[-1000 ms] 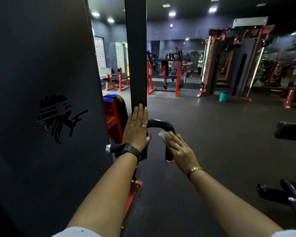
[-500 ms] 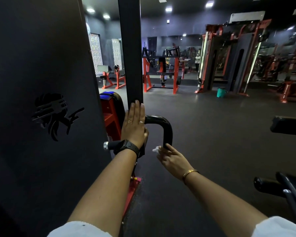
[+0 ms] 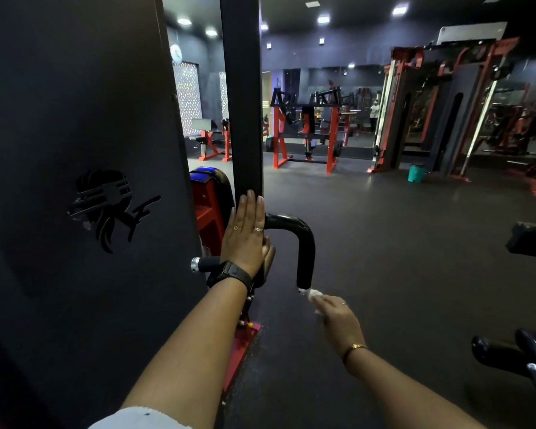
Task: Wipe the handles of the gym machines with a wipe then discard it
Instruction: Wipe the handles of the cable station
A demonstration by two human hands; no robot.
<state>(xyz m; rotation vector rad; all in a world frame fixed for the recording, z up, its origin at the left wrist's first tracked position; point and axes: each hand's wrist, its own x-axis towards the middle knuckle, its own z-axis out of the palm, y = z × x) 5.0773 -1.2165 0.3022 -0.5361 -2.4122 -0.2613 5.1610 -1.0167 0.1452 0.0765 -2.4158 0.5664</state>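
A curved black handle (image 3: 304, 243) bends out from the machine's dark upright post (image 3: 243, 103) and turns down to a capped end. My right hand (image 3: 338, 317) pinches a small white wipe (image 3: 314, 293) just below that end, touching its tip. My left hand (image 3: 246, 236) lies flat with straight fingers against the post, beside the handle's root. A second short grip (image 3: 206, 264) with a chrome cap pokes out to the left, behind my left wrist.
A tall black panel (image 3: 75, 181) with a logo fills the left. The machine's red frame (image 3: 211, 212) and red foot (image 3: 243, 345) stand below the handle. Black padded bars (image 3: 508, 357) jut in at the right. A teal bin (image 3: 416, 173) sits far across the dark floor, among red machines.
My right hand has slid the wipe from the handle's upper bend down its vertical part to the bottom end. My left hand has stayed on the post.
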